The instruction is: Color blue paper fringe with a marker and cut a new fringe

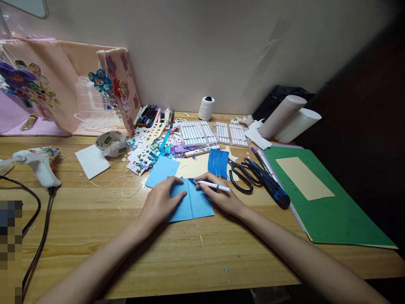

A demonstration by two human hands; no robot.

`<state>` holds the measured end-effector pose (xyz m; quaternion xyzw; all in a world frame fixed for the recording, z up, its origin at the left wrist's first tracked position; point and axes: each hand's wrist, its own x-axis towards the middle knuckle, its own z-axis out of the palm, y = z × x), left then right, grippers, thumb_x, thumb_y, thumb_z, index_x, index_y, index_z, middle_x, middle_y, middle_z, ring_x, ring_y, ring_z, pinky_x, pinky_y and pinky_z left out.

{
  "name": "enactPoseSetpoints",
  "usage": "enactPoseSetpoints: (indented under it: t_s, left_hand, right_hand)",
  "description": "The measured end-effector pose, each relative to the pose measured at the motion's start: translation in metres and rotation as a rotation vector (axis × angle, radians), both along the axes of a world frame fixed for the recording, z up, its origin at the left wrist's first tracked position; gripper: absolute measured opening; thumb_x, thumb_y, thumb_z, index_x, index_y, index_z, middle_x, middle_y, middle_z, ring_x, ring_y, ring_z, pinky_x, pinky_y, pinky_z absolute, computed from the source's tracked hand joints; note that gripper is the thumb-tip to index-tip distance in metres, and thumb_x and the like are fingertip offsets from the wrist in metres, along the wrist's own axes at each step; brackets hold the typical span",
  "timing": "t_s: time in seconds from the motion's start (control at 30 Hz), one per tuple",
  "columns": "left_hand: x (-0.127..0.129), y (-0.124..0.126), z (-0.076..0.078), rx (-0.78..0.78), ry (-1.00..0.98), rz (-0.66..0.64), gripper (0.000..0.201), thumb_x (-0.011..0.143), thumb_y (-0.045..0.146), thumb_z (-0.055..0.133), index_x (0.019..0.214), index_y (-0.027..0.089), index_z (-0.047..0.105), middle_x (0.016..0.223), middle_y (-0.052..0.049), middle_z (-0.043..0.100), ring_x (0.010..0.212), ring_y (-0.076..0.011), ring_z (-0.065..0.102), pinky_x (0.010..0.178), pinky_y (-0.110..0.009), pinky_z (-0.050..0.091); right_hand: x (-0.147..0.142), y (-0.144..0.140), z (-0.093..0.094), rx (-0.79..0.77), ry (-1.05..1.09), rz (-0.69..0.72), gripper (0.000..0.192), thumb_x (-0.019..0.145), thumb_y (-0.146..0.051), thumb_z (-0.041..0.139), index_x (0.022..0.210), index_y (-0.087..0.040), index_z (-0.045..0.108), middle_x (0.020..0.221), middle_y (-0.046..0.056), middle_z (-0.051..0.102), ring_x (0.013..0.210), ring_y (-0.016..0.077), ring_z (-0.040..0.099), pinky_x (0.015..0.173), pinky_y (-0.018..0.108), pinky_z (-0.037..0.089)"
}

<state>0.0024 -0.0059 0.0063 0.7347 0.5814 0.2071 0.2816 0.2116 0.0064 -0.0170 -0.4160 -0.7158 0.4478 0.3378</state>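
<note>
A blue marker (217,185) with a white barrel is pinched in my right hand (221,198), its tip against the blue folded card (202,203). Down the middle of the card runs a dark crease or line. My left hand (160,200) lies on the card's left half, thumb and forefinger apart, pressing it to the table. Just behind that hand is a light blue paper piece (163,169). A cream paper sheet (190,166) lies beyond the card, partly under a square coloured dark blue (218,162).
Black-handled scissors (242,179) and a dark utility knife (276,192) lie to the right, beside a green board (335,219). Marker sets (198,133), paper scraps (139,156) and a thread spool (206,109) stand behind. At left are a tape roll (118,147) and glue gun (42,169).
</note>
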Motion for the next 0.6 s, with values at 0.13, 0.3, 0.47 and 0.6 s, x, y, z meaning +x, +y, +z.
enactPoseSetpoints:
  t_s: [0.13,0.3,0.47,0.6]
  left_hand:
    - [0.0001,-0.0002,-0.0001,0.0,0.0,0.0,0.023,0.081,0.033,0.056,0.102,0.024,0.058,0.106,-0.004,0.066,0.097,-0.0238,0.061,0.085,-0.038,0.046]
    - [-0.0001,-0.0004,-0.0003,0.006,0.01,-0.003,0.023,0.081,0.033,0.056,0.102,0.024,0.058,0.107,-0.004,0.066,0.098,-0.0238,0.061,0.085,-0.038,0.046]
    - [-0.0001,0.0009,-0.0004,-0.009,0.015,0.003,0.024,0.08,0.034,0.057,0.103,0.024,0.058,0.107,-0.004,0.066,0.098,-0.024,0.062,0.085,-0.039,0.046]
    - [0.0006,0.0013,-0.0015,-0.012,0.016,0.022,0.025,0.079,0.033,0.059,0.103,0.024,0.059,0.107,-0.003,0.067,0.098,-0.0238,0.062,0.085,-0.038,0.047]
  right_hand:
    - [-0.0003,0.0002,-0.0004,0.002,0.002,0.007,0.02,0.092,-0.029,0.047,0.107,-0.021,0.056,0.104,0.007,0.064,0.099,0.0194,0.059,0.084,0.035,0.046]
    - [-0.0008,-0.0001,0.0018,0.033,-0.016,0.013,0.019,0.092,-0.025,0.046,0.106,-0.021,0.058,0.105,0.007,0.063,0.098,0.0187,0.059,0.084,0.034,0.046]
    - [0.0004,0.0004,0.0026,0.037,-0.037,0.013,0.016,0.09,-0.021,0.048,0.1,-0.019,0.06,0.097,0.006,0.065,0.092,0.018,0.059,0.078,0.032,0.045]
    - [0.0021,0.0013,0.0021,0.048,-0.056,0.021,0.014,0.087,-0.019,0.05,0.095,-0.018,0.062,0.091,0.005,0.065,0.085,0.0173,0.059,0.073,0.031,0.044]
